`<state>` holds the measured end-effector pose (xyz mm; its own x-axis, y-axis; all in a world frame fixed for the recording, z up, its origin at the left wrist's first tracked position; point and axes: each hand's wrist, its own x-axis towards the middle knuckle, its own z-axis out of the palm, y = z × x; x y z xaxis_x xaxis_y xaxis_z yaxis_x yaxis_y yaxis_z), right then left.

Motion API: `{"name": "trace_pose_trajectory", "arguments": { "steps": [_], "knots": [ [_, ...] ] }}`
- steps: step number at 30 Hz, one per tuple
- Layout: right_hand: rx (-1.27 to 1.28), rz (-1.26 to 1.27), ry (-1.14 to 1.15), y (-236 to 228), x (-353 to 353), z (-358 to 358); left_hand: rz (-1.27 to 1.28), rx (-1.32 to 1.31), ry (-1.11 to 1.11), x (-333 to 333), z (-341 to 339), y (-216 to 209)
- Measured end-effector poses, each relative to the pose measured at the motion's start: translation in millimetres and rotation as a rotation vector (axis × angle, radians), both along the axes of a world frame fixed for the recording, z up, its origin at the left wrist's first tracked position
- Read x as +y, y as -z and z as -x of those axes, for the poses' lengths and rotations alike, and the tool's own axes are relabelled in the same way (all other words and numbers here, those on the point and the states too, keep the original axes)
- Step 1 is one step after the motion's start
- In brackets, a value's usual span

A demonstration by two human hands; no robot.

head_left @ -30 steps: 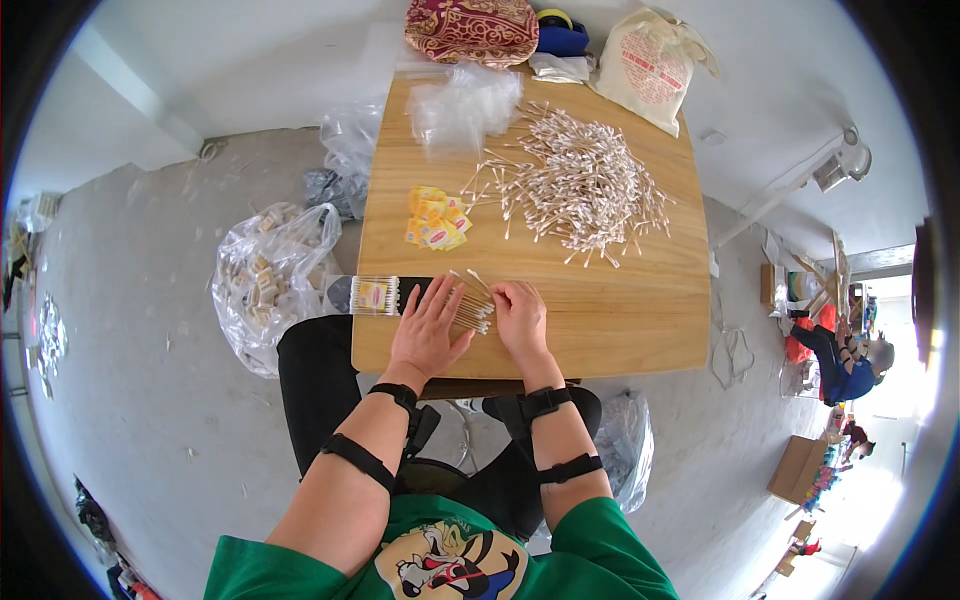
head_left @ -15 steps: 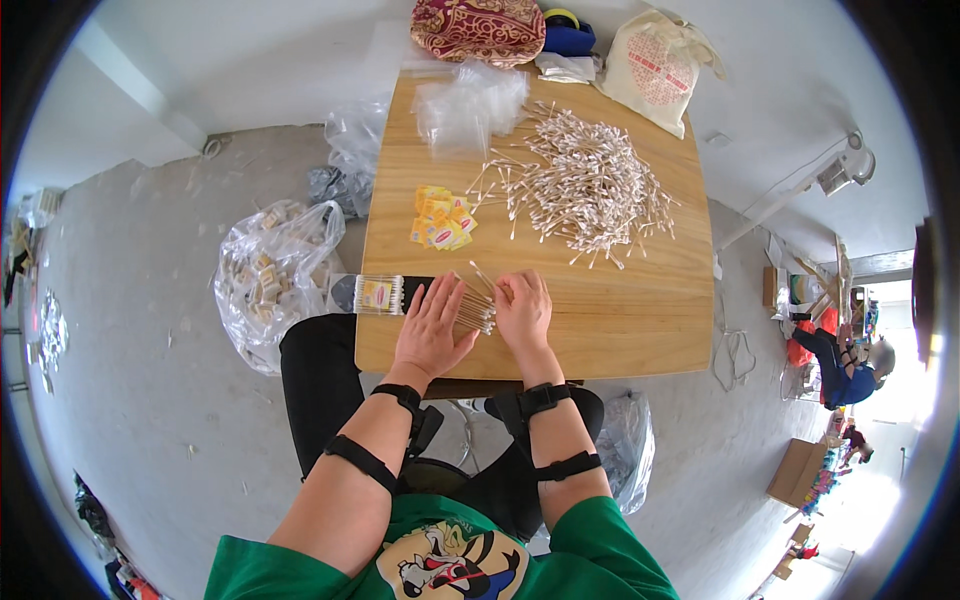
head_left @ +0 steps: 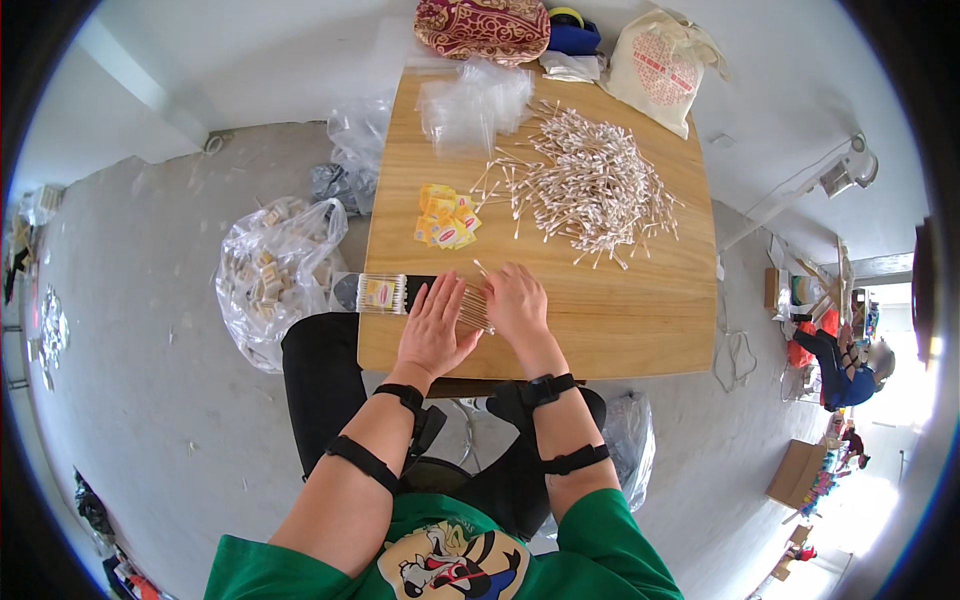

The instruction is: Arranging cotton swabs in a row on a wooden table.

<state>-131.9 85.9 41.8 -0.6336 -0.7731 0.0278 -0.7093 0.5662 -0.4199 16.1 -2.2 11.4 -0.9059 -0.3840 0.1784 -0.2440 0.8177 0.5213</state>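
My left hand point(head_left: 432, 325) lies flat with its fingers stretched out, across a dark strip and the left end of a row of cotton swabs point(head_left: 472, 308). Beside it, my right hand point(head_left: 520, 308) has its fingers bent together over the row's right ends. One cotton swab point(head_left: 480, 268) sticks out past those fingertips, and most of its length is hidden. Left of my left hand, at the table's edge, is a clear pack of swabs point(head_left: 380, 293) with a yellow label. Farther up the table are loose yellow cards point(head_left: 447, 217) and a large heap of cotton swabs point(head_left: 600, 180).
Clear plastic bags point(head_left: 465, 105) lie at the far left of the wooden table point(head_left: 640, 320). Behind are a patterned red cloth bag point(head_left: 480, 28) and a cream drawstring bag point(head_left: 655, 70). A plastic sack point(head_left: 280, 280) stands left on the floor. A person point(head_left: 855, 365) sits far right.
My right hand has shifted slightly left, closer to my left hand, and now covers the right ends of the swab row. My left hand stays flat in place.
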Motion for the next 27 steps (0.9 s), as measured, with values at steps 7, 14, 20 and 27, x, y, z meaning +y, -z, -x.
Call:
{"name": "trace_pose_trajectory", "arguments": {
  "steps": [7, 14, 20, 27],
  "knots": [
    [-0.252, 0.265, 0.227, 1, 34, 6, 0.009, -0.032, 0.003, 3, 3, 1],
    [-0.495, 0.051, -0.078, -23, 100, -38, 0.017, -0.036, -0.007, 0, -1, 4],
    [-0.185, -0.007, -0.110, -10, 121, -83, 0.003, -0.053, 0.004, 0, 2, 2],
    [-0.005, 0.244, 0.154, 9, 56, -43, 0.007, -0.044, -0.007, 1, 1, 0]
  ]
}}
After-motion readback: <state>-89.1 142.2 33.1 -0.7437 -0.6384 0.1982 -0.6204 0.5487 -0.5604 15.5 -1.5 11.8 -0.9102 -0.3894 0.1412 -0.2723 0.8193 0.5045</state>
